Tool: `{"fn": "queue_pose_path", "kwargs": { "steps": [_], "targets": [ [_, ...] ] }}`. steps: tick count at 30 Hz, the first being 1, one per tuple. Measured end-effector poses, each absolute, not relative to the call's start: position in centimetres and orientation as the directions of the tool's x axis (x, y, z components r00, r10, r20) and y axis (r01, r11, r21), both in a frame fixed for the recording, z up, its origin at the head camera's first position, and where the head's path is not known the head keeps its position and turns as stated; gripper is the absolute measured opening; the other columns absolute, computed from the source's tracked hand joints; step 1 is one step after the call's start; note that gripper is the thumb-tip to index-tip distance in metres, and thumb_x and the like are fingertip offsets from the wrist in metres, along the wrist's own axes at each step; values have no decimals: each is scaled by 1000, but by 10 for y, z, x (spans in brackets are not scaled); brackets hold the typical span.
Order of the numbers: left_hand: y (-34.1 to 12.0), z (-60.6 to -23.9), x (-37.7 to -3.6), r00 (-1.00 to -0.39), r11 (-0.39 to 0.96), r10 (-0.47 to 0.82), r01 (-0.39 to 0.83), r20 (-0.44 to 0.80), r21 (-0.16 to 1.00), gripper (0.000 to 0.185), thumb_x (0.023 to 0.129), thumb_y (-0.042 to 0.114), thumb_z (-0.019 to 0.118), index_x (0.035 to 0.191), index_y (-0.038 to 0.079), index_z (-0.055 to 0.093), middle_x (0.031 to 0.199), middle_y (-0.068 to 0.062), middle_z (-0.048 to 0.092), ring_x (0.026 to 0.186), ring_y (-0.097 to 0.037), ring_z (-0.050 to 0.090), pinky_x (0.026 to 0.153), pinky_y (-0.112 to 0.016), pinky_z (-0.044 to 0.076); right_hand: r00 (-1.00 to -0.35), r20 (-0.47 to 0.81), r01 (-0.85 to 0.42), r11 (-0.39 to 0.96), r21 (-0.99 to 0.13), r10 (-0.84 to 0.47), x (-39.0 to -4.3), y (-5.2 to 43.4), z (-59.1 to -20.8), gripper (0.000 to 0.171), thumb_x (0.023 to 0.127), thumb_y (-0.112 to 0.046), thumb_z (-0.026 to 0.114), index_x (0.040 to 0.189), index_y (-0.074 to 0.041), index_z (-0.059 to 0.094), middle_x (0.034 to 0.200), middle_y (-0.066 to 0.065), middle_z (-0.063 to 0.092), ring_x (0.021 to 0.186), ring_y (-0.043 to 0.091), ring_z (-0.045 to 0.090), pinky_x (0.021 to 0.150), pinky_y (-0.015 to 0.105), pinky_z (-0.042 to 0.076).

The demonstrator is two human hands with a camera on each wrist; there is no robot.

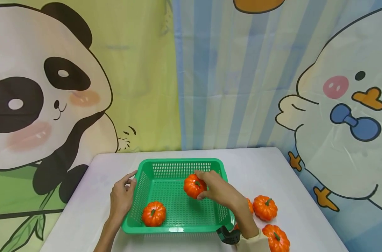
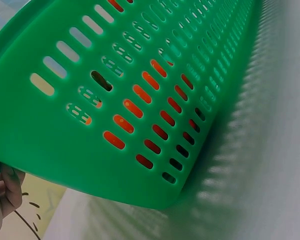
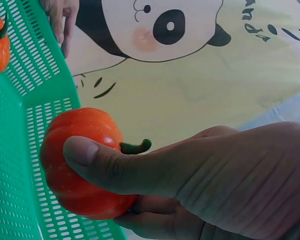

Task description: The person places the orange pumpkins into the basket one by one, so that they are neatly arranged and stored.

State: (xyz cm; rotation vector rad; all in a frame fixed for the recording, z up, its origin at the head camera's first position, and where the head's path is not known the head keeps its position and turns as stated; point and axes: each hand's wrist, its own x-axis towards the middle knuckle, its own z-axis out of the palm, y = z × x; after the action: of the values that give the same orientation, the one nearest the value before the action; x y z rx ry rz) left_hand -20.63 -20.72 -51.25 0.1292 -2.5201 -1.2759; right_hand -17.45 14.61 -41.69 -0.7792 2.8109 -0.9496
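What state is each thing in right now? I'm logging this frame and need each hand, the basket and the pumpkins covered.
Right hand: grips a pumpkin over the basket.
Held pumpkin: in the right hand's fingers, stem up.
Left hand: fingers on the basket's left rim.
Basket: upright on the table, open top.
Basket pumpkin: resting inside, near left corner, stem up.
Table pumpkins: loose on the table, right of the basket.

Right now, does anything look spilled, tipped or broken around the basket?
Nothing stands out. The green basket sits flat on the table, steadied by the left hand. One pumpkin rests upright inside, the right hand grips another pumpkin over it, and more pumpkins wait beside it.
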Motion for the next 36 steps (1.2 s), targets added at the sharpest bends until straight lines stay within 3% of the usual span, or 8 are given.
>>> {"fn": "queue_pose_path", "kwargs": {
  "steps": [8,15,23,31,36],
  "targets": [
    [-207,-513,-206,-947,592,-216,65,236,803,37,112,17,61,147,11,70,107,-23,80,62,-10,66,57,-27,48,-854,91,-469,682,-561,-513,-178,138,-415,74,82,-11,95,148,0,63,128,7,77,111,24,60,101,47,55],
    [-208,-513,-206,-947,592,-221,60,233,804,36,111,15,61,146,10,71,106,-22,80,61,-11,65,56,-28,48,-826,92,-505,657,-560,-557,-182,131,-415,75,80,-7,95,147,3,63,128,9,77,109,22,66,98,39,60],
    [-206,-513,-206,-950,574,-216,65,227,816,37,112,16,61,147,11,70,107,-23,79,58,-9,62,53,-28,47,-830,71,-497,675,-545,-554,-186,126,-417,75,80,-11,96,146,0,64,129,8,77,112,25,62,101,46,57],
    [-206,-513,-205,-947,580,-211,80,244,811,37,112,17,61,148,11,69,107,-23,80,57,-7,63,53,-27,47,-797,103,-543,630,-555,-596,-193,119,-417,45,79,-11,97,114,-10,69,98,-2,72,88,14,61,81,25,55],
    [-207,-513,-206,-943,590,-207,93,262,802,36,112,17,61,147,10,70,105,-22,80,56,-8,63,52,-28,46,-790,100,-546,619,-564,-605,-197,111,-419,41,79,-11,97,107,-12,67,97,-3,71,87,14,62,81,23,55]
  ]
}}
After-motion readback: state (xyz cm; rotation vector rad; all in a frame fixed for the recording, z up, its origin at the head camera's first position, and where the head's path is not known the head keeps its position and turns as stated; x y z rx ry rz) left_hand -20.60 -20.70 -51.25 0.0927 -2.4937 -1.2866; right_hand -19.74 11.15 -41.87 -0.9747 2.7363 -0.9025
